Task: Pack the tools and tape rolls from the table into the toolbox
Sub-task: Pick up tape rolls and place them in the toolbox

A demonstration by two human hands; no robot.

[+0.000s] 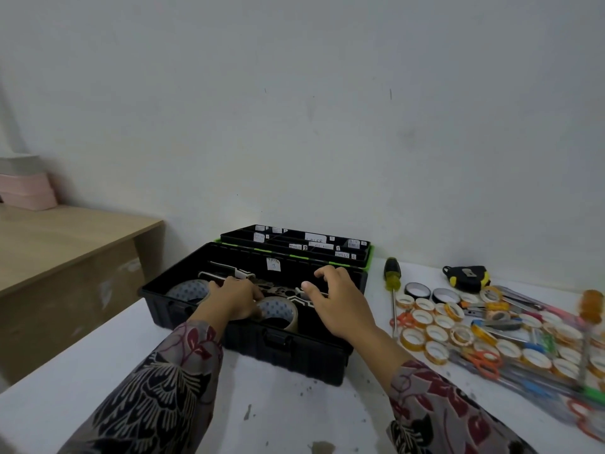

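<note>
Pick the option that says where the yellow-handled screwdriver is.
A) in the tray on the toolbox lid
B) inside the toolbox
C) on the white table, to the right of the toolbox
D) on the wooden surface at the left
C: the yellow-handled screwdriver lies on the white table, just to the right of the open toolbox and outside it, with its shaft pointing towards the person.

One view, worn on the head, looking forward and down across the white table [278,404] toward the plain wall [327,109]. The open toolbox [294,352] sits dead centre and close, within arm's reach. Both arms stretch up from the bottom edge, left hand [234,299] and right hand [340,309] just ahead of the lens. The wide angle gives the wall the whole upper half.
</note>
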